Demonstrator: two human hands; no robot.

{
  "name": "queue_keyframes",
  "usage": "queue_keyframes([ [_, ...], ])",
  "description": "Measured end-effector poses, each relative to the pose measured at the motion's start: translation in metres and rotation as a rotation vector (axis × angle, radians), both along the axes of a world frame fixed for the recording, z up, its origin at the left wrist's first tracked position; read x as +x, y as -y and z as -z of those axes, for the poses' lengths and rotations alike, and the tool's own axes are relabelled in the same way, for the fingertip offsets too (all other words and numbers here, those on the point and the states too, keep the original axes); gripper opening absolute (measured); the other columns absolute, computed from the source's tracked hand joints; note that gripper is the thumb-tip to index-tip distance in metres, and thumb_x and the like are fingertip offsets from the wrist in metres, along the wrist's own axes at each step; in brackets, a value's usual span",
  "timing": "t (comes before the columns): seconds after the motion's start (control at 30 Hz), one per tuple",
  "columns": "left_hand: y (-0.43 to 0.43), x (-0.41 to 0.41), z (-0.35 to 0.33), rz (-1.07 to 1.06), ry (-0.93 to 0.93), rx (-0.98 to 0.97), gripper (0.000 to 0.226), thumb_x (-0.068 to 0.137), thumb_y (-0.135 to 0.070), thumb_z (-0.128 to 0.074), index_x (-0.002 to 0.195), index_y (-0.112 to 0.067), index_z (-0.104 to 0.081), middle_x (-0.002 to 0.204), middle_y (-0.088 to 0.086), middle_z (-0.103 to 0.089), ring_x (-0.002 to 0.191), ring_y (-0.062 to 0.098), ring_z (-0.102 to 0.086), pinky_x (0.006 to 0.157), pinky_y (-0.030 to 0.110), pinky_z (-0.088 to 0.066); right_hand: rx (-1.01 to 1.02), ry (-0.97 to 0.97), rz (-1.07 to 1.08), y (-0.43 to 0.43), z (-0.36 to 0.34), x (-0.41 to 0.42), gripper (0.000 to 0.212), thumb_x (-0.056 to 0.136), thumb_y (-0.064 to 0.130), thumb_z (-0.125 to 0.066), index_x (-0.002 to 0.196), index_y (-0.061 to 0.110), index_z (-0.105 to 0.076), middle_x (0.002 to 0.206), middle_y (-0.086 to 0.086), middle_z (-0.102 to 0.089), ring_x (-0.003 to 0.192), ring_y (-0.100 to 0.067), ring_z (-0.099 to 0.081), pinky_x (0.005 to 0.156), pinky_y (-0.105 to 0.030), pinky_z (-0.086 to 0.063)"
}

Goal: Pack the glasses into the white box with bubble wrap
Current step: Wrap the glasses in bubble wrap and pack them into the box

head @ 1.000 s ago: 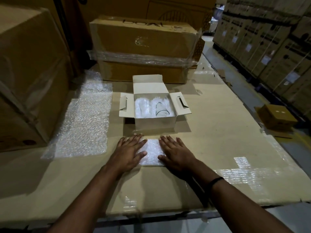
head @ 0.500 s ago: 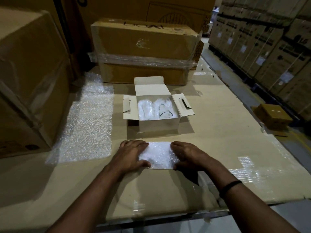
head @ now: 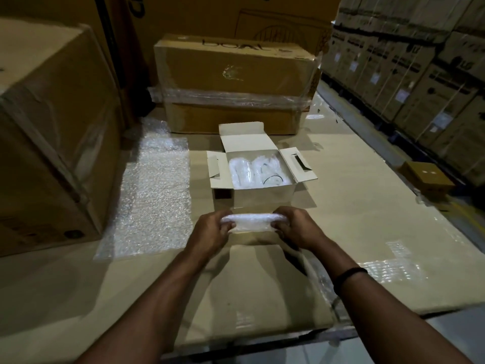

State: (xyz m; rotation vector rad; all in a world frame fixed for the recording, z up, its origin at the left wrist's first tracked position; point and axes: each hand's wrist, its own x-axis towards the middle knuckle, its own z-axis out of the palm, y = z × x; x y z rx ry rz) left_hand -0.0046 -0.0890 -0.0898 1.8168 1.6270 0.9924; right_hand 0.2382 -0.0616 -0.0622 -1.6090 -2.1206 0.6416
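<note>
The white box (head: 263,194) stands open in the middle of the cardboard-covered table, its flaps spread out. Inside lie two glasses wrapped in bubble wrap, one on the left (head: 240,172) and one on the right (head: 271,173) with its dark rim showing. Just in front of the box, a small folded piece of bubble wrap (head: 249,223) is lifted off the table. My left hand (head: 212,232) grips its left end and my right hand (head: 298,228) grips its right end.
A long sheet of bubble wrap (head: 154,195) lies on the table to the left. A taped brown carton (head: 233,82) stands behind the box, a large carton (head: 49,132) at far left. A small brown box (head: 426,177) sits on the floor at right, before stacked cartons.
My hands went from pressing flat on the small bubble wrap piece to gripping its ends and lifting it off the table, toward the box.
</note>
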Motion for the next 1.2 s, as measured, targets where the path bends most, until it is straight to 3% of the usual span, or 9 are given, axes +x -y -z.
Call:
queue_keyframes([
  [0.17,0.002,-0.02,0.002,-0.027,0.14,-0.079,0.018,0.088,-0.017,-0.067,0.106,-0.019,-0.068,0.094,-0.001,-0.071,0.086,0.013,-0.065,0.075,0.025,-0.049,-0.081,-0.158,0.016,-0.003,0.004,-0.009,0.011,0.083,0.021,-0.069,0.093,0.023,-0.064,0.071,0.01,-0.064,0.059,0.0,-0.059,0.056,-0.024,-0.042],
  [0.27,0.001,-0.03,0.003,-0.058,0.302,-0.129,0.022,0.086,-0.027,-0.067,0.107,-0.02,-0.069,0.095,-0.001,-0.073,0.081,0.011,-0.068,0.07,0.027,-0.052,-0.104,-0.2,-0.028,-0.007,0.007,-0.014,0.053,0.074,0.042,-0.075,0.123,0.03,-0.057,0.11,0.008,-0.063,0.095,-0.01,-0.061,0.081,-0.027,-0.048],
  [0.37,-0.004,-0.034,0.004,-0.031,0.321,-0.168,0.028,0.079,-0.036,-0.063,0.098,-0.016,-0.071,0.088,-0.002,-0.073,0.08,0.01,-0.068,0.07,0.026,-0.051,0.022,0.022,-0.179,-0.007,0.01,-0.019,0.08,0.066,0.059,-0.073,0.138,0.036,-0.046,0.138,0.006,-0.05,0.123,-0.013,-0.048,0.103,-0.032,-0.04],
  [0.47,-0.01,-0.035,0.003,-0.025,0.402,-0.211,0.023,0.084,-0.028,-0.068,0.093,-0.007,-0.071,0.084,0.012,-0.073,0.075,0.02,-0.067,0.064,0.03,-0.051,0.207,0.234,-0.225,-0.011,0.013,-0.028,0.061,0.073,0.054,-0.068,0.129,0.032,-0.058,0.137,-0.003,-0.053,0.123,-0.022,-0.049,0.101,-0.037,-0.037],
  [0.63,-0.013,-0.025,-0.008,-0.068,0.748,-0.297,0.02,0.096,-0.021,-0.059,0.1,-0.003,-0.065,0.086,0.02,-0.064,0.063,0.023,-0.058,0.05,0.025,-0.046,0.175,0.043,-0.187,-0.015,0.011,-0.035,0.021,0.087,0.032,-0.06,0.091,0.017,-0.074,0.099,0.0,-0.07,0.09,-0.019,-0.064,0.083,-0.033,-0.05],
  [0.73,-0.015,-0.019,-0.018,-0.139,1.14,-0.376,0.023,0.094,-0.037,-0.054,0.106,-0.018,-0.06,0.094,0.011,-0.067,0.08,0.025,-0.064,0.075,0.042,-0.055,-0.025,-0.234,-0.02,-0.018,0.004,-0.037,0.026,0.094,0.03,-0.06,0.069,0.022,-0.064,0.063,0.013,-0.059,0.059,-0.005,-0.051,0.061,-0.03,-0.043],
  [0.8,-0.013,-0.014,-0.018,-0.132,1.264,-0.38,0.034,0.084,-0.04,-0.06,0.11,-0.019,-0.059,0.101,0.01,-0.069,0.094,0.028,-0.065,0.089,0.049,-0.052,-0.102,-0.397,0.001,-0.016,-0.004,-0.039,0.035,0.096,0.031,-0.059,0.062,0.024,-0.063,0.055,0.015,-0.053,0.054,-0.002,-0.045,0.057,-0.028,-0.037],
  [1.0,-0.013,0.006,-0.011,-0.222,1.242,-0.326,0.039,0.081,0.002,-0.07,0.118,-0.006,-0.061,0.111,0.016,-0.071,0.1,0.034,-0.069,0.085,0.048,-0.056,-0.551,-0.805,-0.008,-0.011,-0.019,-0.047,0.029,0.097,0.019,-0.054,0.077,0.01,-0.072,0.072,-0.005,-0.07,0.061,-0.013,-0.062,0.058,-0.025,-0.049],
  [1.2,-0.016,0.005,-0.013,-0.129,1.19,-0.365,0.029,0.087,-0.001,-0.062,0.117,-0.003,-0.062,0.11,0.016,-0.071,0.102,0.033,-0.068,0.087,0.046,-0.055,-0.662,-0.837,-0.027,-0.016,-0.012,-0.03,0.03,0.097,0.01,-0.053,0.079,0.013,-0.076,0.078,-0.006,-0.073,0.063,-0.014,-0.067,0.055,-0.024,-0.05],
])
